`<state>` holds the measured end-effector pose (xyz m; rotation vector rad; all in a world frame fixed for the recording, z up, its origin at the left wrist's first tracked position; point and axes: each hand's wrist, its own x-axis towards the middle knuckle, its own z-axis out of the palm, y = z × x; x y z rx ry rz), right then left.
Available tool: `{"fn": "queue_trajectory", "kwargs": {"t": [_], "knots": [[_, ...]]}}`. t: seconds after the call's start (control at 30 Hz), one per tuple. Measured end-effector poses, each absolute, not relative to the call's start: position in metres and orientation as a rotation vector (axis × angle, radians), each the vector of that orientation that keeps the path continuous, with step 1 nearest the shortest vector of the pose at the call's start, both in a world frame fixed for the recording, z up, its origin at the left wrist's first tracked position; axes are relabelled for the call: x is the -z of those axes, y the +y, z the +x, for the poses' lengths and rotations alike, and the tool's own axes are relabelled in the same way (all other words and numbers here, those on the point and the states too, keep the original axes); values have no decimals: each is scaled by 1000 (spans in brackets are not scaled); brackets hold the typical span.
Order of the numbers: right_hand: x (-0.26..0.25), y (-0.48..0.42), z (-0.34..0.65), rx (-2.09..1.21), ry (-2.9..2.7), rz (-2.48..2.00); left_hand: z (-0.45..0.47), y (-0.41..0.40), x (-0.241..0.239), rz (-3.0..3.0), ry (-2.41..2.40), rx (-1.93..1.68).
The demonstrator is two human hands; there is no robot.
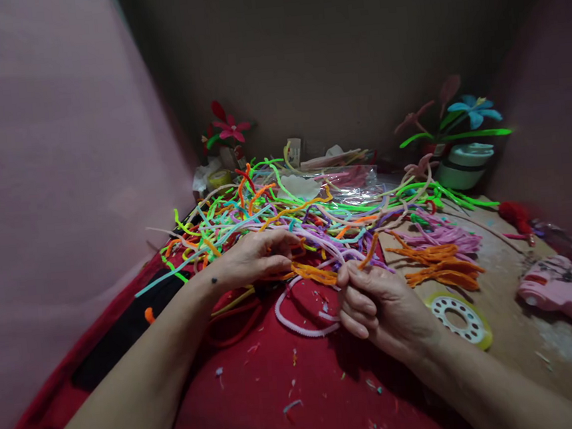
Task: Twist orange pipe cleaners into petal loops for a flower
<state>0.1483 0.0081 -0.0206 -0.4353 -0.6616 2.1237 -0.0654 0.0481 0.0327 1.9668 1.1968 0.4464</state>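
Between my two hands stretches a small bunch of orange pipe cleaners (315,274). My left hand (264,253) is closed around its left end, with thumb and fingers pinching. The fingertips of my right hand (371,297) pinch the right end, and one orange strand sticks up past the thumb. Just beyond lies a tangled heap of many-coloured pipe cleaners (236,222). Below the bunch, a pale lilac pipe cleaner (281,318) curves in a loop on the red cloth (261,390).
At right, a brown board (515,314) carries orange bundles (443,264), pink bundles (451,237), a tape roll (458,319) and a pink glue gun (563,294). Behind stand a pale green container (466,165), a blue flower (474,111) and a pink flower (232,128). Walls enclose both sides.
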Motion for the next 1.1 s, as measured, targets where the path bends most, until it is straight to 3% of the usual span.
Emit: {"fn": "queue_trajectory", "kwargs": {"t": [0.7,1.1], "knots": [[21,32,162,-1914,-524,-575,-61,52,-13,2679,1062,-117],[-7,47,190,-1685,-458,-710,-71,54,-16,2438,1131,-145]]}}
